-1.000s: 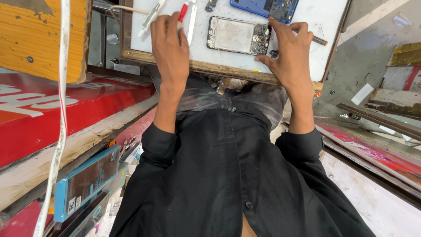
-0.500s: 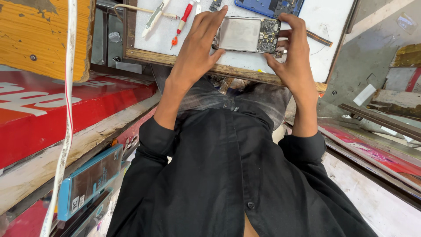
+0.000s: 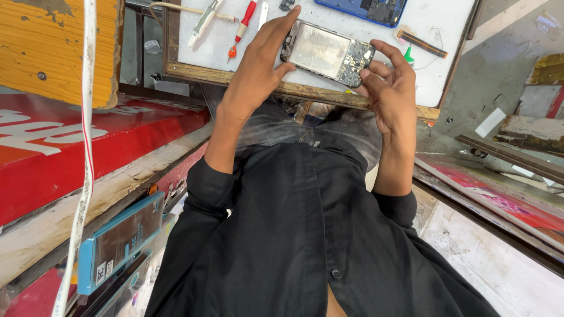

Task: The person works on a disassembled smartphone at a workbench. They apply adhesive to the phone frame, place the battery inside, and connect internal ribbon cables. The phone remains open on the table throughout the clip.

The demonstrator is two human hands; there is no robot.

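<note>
Phone frame (image 3: 326, 54) between both hands, above board edge (image 3: 305, 91)

black shirt (image 3: 305, 235), red-handled screwdriver (image 3: 243, 26), white tray (image 3: 452, 64)

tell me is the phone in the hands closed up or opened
Opened. The phone, held between left hand and right hand, has no back cover: bare metal plate and circuit board show.
</note>
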